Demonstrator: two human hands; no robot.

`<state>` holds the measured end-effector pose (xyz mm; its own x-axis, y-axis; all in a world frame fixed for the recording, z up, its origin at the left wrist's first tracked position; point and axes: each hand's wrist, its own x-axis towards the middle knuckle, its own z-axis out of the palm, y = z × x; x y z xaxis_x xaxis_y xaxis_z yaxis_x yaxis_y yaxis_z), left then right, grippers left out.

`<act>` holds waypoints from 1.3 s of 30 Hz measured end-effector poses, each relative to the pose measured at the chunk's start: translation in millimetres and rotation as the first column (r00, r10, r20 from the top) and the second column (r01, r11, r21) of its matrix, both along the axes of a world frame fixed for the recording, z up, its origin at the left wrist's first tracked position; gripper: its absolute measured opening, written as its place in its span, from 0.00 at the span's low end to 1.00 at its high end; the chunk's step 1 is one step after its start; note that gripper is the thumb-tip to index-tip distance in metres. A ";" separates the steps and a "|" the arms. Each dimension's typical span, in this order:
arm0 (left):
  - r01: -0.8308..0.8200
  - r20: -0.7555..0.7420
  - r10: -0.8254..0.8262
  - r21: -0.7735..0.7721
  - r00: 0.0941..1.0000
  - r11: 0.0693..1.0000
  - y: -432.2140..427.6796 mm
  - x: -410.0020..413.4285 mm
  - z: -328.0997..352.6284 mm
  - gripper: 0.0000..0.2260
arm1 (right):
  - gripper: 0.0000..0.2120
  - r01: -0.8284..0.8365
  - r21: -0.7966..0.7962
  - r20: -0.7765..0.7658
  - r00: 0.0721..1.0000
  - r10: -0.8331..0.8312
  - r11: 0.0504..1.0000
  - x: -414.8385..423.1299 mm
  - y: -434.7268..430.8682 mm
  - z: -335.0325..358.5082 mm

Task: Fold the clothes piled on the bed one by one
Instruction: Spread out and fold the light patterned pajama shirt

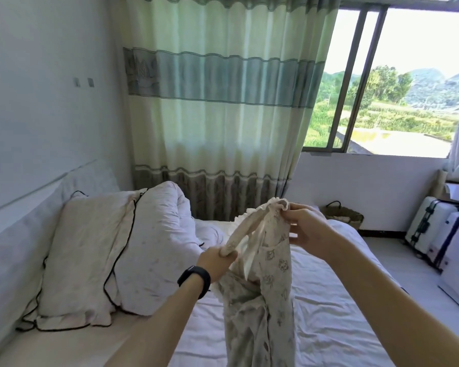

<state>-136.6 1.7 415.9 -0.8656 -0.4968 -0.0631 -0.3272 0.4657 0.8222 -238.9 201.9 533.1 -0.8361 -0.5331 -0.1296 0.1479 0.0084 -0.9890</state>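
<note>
1 garment point(265, 300), held above bed point(329, 327): left hand point(217, 262) fingers clamped on it, right hand point(306, 229) fingers pinching its ruffle. 1 pillow point(90, 255) at bed's head.

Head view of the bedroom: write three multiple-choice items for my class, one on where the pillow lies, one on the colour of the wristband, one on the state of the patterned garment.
1. Where is the pillow?
A. on the floor
B. on the bed, at its left side
C. on the windowsill

2. What colour is the wristband?
A. red
B. white
C. black

3. What state is the patterned garment in?
A. held up in the air by both hands
B. folded flat on the bed
C. hanging from the curtain

Answers:
1 B, the pillow leans at the bed's left side.
2 C, the band on the left wrist is black.
3 A, the left hand and right hand each grip its top, and it hangs down unfolded.
</note>
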 end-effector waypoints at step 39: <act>-0.033 0.090 0.036 -0.036 0.995 0.999 -79.4 66.7 36.0 0.10 | 0.11 -0.308 0.062 0.368 0.891 0.265 0.949 16.1 38.0 -102.4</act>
<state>-69.9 -77.6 451.9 -0.8395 -0.5294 -0.1228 -0.4160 0.4805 0.7720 -222.8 239.9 430.7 -0.5376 -0.7060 -0.4611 0.4589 0.2138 -0.8624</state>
